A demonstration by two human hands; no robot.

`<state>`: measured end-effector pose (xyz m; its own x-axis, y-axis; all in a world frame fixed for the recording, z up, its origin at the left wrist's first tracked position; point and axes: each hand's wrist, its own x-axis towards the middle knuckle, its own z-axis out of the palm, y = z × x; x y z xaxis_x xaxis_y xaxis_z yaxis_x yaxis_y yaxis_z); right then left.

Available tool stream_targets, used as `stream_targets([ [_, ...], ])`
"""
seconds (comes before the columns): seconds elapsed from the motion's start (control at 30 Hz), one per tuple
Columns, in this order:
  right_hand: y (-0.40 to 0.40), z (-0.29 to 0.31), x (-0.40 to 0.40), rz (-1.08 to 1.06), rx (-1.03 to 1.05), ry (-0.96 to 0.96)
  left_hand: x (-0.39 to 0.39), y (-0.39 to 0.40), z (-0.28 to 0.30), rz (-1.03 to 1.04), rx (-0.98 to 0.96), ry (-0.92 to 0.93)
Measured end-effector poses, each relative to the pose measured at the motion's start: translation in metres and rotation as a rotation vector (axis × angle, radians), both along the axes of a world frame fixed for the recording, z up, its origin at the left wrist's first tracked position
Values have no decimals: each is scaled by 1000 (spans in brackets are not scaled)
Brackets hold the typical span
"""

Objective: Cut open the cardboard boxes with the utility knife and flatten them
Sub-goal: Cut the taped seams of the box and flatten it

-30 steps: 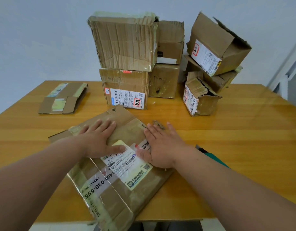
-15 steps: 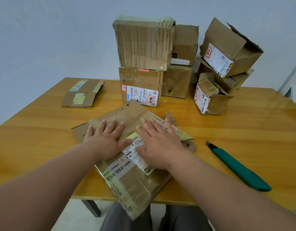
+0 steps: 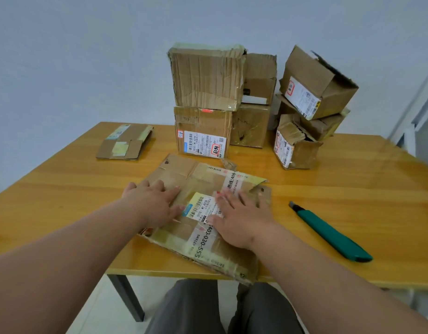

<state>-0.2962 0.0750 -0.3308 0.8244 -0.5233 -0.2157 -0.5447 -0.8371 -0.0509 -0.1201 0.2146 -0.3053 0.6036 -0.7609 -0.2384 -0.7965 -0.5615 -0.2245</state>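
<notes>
A flattened cardboard box (image 3: 198, 179) with tape and a shipping label lies on the wooden table (image 3: 353, 189) near its front edge, one corner hanging over. My left hand (image 3: 152, 203) presses flat on its left part, fingers straight. My right hand (image 3: 239, 218) presses flat on its right part beside the label. A green utility knife (image 3: 333, 235) lies on the table to the right of the box, apart from both hands. Behind stands a pile of several unopened and torn cardboard boxes (image 3: 205, 78).
Another flattened box (image 3: 125, 145) lies at the back left of the table. The stacked boxes (image 3: 314, 92) at the back right lean unevenly. A table leg (image 3: 126, 297) and my knees show below the front edge. A wall stands close behind.
The flattened box has turned and slid a little further onto the table under my hands. The view pulled back, so the knife now shows in full at the right.
</notes>
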Motion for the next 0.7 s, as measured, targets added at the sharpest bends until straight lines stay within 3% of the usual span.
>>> stream_targets([
  [0.2, 3, -12, -9, -32, 6, -99, -8, 21, -25, 64, -108, 203],
  [0.43, 11, 1, -17, -27, 16, -30, -4, 28, -20, 35, -88, 168],
  [0.57, 11, 21, -24, 50, 12, -36, 2, 36, -16, 181, -189, 53],
  [0.7, 14, 23, -35, 99, 19, -124, -1, 47, -17, 389, -317, 146],
])
